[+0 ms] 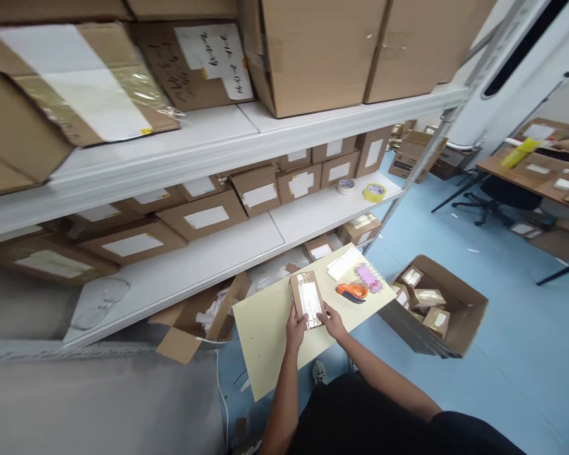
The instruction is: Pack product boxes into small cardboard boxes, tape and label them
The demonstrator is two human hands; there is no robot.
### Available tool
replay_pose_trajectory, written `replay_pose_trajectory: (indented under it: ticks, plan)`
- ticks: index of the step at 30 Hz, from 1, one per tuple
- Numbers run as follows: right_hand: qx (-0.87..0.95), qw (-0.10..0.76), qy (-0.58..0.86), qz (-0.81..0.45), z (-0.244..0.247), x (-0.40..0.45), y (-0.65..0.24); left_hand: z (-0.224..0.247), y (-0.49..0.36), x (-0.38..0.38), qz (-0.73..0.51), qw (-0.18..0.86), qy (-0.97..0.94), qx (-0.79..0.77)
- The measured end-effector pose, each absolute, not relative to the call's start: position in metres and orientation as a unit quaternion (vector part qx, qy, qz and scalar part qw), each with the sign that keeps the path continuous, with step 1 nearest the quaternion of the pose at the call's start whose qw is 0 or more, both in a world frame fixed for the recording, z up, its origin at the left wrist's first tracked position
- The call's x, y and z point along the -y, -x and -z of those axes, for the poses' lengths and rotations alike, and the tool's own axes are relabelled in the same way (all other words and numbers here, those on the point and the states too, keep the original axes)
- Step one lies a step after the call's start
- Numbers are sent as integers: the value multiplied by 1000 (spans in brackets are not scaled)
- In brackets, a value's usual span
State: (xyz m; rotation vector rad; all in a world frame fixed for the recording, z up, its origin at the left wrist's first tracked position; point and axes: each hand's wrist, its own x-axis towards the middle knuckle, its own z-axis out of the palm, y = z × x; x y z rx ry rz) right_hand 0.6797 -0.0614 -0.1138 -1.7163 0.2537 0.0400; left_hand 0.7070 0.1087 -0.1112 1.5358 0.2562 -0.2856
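Note:
A small brown box [308,294] with a white label and shiny clear tape is held over the pale yellow table [265,341]. My left hand [296,327] grips its lower left side, thumb on the front. On the lower right side, my right hand [332,322] holds the same box, its thumb near the label. An orange and dark tape dispenser [353,291] lies to the right of the box. Behind it are white papers [344,262], and a pixelated purple item [368,278] is beside them.
A large open carton [464,316] with several small taped boxes stands on the floor at right. Shelving [208,259] with cartons and two tape rolls runs behind the table. Another open carton [180,341] is at left.

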Motion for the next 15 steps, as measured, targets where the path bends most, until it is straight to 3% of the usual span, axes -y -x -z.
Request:
replay_pose_trajectory:
  ticks: [4, 9, 15]
  plan:
    - [-194, 665, 718, 65, 82, 107, -678, 79, -731, -58, 143, 713, -685, -53]
    - [-292, 629, 692, 200, 48, 187, -662, 42, -751, 37, 213, 717, -659, 75]
    - [-411, 611, 606, 299, 34, 284, -621, 22, -739, 170, 321, 662, -647, 201]
